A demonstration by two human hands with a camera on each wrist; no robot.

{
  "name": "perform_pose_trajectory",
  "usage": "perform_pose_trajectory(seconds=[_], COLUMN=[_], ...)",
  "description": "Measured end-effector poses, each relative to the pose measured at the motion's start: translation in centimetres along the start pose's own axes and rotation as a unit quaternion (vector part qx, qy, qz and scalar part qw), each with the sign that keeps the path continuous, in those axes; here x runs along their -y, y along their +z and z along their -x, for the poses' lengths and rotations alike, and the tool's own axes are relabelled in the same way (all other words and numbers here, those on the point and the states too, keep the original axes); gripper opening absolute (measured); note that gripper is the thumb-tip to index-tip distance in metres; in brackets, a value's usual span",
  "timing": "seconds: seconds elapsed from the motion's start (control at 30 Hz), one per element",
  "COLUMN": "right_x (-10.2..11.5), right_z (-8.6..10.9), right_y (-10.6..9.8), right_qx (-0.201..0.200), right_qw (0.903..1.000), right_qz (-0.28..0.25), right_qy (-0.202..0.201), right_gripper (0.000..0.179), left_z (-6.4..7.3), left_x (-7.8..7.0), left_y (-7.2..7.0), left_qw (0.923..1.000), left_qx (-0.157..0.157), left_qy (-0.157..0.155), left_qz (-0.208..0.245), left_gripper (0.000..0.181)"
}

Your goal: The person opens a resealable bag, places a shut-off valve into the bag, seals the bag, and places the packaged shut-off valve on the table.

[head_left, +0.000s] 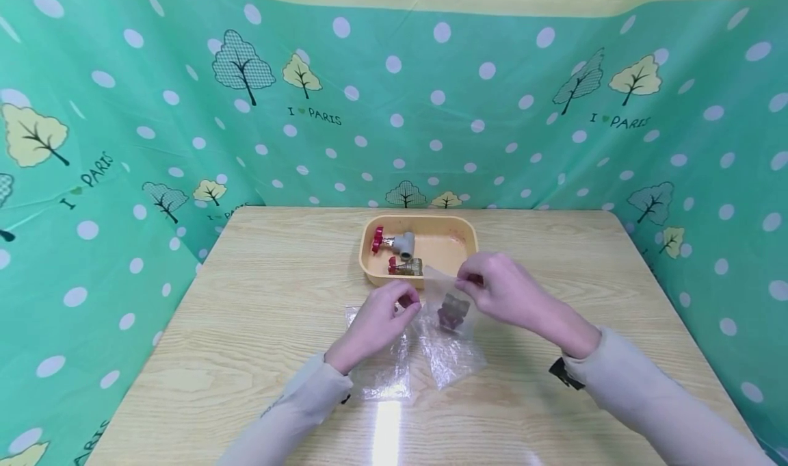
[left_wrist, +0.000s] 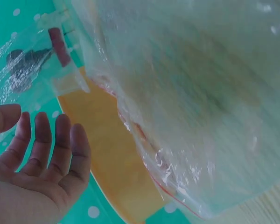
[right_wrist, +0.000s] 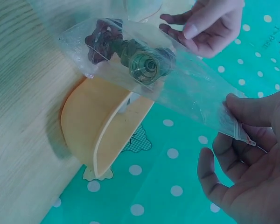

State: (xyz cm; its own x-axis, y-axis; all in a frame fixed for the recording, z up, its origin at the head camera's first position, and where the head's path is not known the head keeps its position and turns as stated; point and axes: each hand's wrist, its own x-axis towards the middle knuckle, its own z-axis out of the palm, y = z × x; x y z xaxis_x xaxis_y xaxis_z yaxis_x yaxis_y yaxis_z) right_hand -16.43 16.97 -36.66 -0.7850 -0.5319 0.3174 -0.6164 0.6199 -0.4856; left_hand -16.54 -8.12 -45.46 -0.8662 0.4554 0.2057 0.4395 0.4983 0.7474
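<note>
My right hand (head_left: 507, 291) pinches the zip edge of a clear plastic bag (right_wrist: 196, 100) between thumb and fingers. Inside the bag hangs a brass valve (right_wrist: 147, 65) with a dark red handwheel (right_wrist: 102, 41). Close to the bag's left side is my left hand (head_left: 378, 322), its fingers loosely bent and holding nothing, as the left wrist view shows (left_wrist: 42, 172). Behind both hands stands a peach-coloured tray (head_left: 446, 226). It contains a grey tee-shaped valve (head_left: 403, 243) with a red handwheel and a smaller brass valve (head_left: 411, 267), also red-handled.
A flat clear bag (head_left: 388, 377) lies on the wooden table (head_left: 265, 302) under my left wrist. More clear plastic (head_left: 452, 360) lies beneath the held bag. A green dotted curtain (head_left: 394, 110) encloses the table's back and sides.
</note>
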Motion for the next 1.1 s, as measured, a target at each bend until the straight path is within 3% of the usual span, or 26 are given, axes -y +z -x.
perform_pose_trajectory(seconds=[0.2, 1.1], right_x=[-0.2, -1.8], right_z=[0.3, 2.3], right_y=[-0.7, -3.7], right_qx=[-0.004, -0.014], right_qw=[0.9999, 0.9955], right_qz=[0.006, 0.036], right_qy=[0.014, 0.087], right_gripper=[0.011, 0.013], left_z=[0.1, 0.2], left_x=[0.0, -0.5], left_y=[0.4, 0.9], left_qw=[0.9997, 0.999], left_qx=[0.015, 0.021], left_qy=[-0.004, 0.003], left_qz=[-0.018, -0.04], left_gripper=[0.004, 0.006])
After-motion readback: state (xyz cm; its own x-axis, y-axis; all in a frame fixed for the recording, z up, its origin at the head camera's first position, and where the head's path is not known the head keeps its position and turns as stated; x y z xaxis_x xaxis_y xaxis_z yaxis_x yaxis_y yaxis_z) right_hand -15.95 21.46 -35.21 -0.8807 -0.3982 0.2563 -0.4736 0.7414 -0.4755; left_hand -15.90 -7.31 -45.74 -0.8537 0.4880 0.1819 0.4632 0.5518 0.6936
